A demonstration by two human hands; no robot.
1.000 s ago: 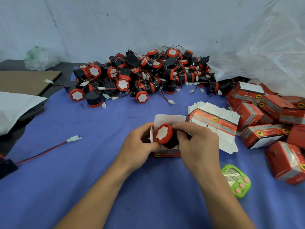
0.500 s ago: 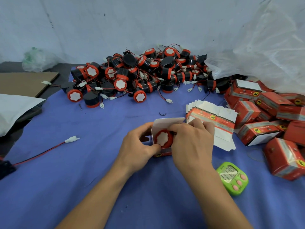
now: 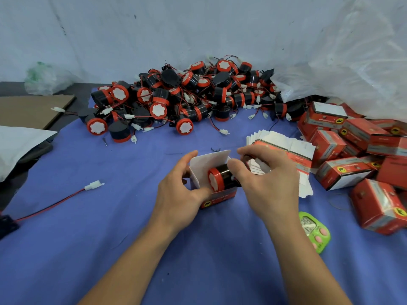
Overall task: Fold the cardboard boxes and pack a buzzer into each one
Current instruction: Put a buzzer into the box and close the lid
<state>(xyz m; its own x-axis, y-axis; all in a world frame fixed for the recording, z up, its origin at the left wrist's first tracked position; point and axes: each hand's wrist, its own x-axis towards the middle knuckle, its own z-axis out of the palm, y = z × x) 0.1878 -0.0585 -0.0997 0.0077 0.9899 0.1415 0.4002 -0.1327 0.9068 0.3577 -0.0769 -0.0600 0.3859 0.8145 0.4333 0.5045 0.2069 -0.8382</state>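
At the middle of the desk (image 3: 105, 230), the left hand (image 3: 178, 194) curls its grip round the open box (image 3: 223, 197), thumb on its near wall. The right hand (image 3: 269, 180) pinches its grip on the buzzer (image 3: 220, 177), seemingly half inside the box, red face leftward

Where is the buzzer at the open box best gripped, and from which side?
Pinch the buzzer round its black barrel, from the right and above. It lies on its side at the mouth of the open box, red face turned left; the left hand and raised flap block the other sides.
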